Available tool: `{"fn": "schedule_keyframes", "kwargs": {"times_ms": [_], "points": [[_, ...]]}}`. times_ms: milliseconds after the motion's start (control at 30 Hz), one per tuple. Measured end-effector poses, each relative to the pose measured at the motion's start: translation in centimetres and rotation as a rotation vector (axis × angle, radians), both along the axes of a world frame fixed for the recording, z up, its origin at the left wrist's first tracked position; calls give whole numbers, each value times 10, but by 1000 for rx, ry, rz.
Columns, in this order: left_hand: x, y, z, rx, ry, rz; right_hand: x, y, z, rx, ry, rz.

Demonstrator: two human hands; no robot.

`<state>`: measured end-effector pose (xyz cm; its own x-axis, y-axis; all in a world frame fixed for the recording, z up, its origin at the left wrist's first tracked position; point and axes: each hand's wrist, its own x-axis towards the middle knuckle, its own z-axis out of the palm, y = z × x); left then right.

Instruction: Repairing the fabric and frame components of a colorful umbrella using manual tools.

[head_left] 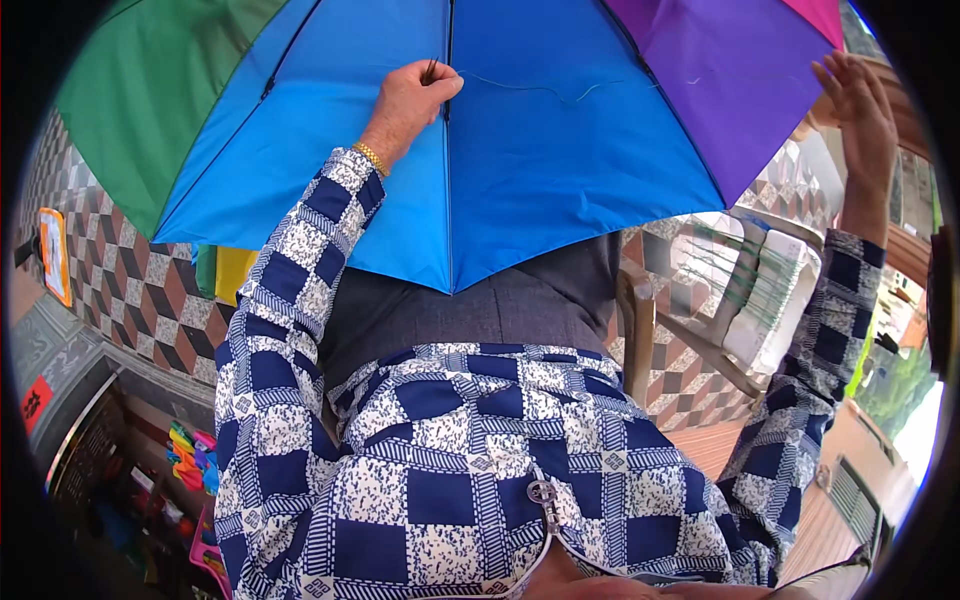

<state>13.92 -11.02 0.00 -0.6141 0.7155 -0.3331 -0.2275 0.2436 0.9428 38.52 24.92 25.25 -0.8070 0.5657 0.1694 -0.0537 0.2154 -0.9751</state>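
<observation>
Pinching thread (572, 101) w/ closed L hand (408, 105) over umbrella (560, 170); R hand (862, 120) raised, grip unclear. Thread prob. fragile; umbrella prob. light, slick: best held by rib (450, 180).

red paper (36, 402): one bold dark written character, set on the grey frame (82, 366) toward its left edge | orange-rimmed sign (55, 257): pale sheet with an orange mark, by the left edge of the tiled floor (130, 290), any wording too small and blurred to read

Smooth, faintly glossy umbrella cloth (550, 170)
</observation>
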Motion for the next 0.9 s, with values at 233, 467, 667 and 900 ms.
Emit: {"fn": "schedule_keyframes", "kwargs": {"times_ms": [233,467,667,900], "points": [[2,-5,10,56,160,4,-103,-217,-220,-49,-491,316],[7,-7,7,65,172,8,-141,-245,-252,-216,-502,241],[10,-8,1,84,1,152,-146,-252,-257,-777,-214,-129],[0,-15,-2,-2,30,128,-66,-130,-193,-684,-320,137]]}}
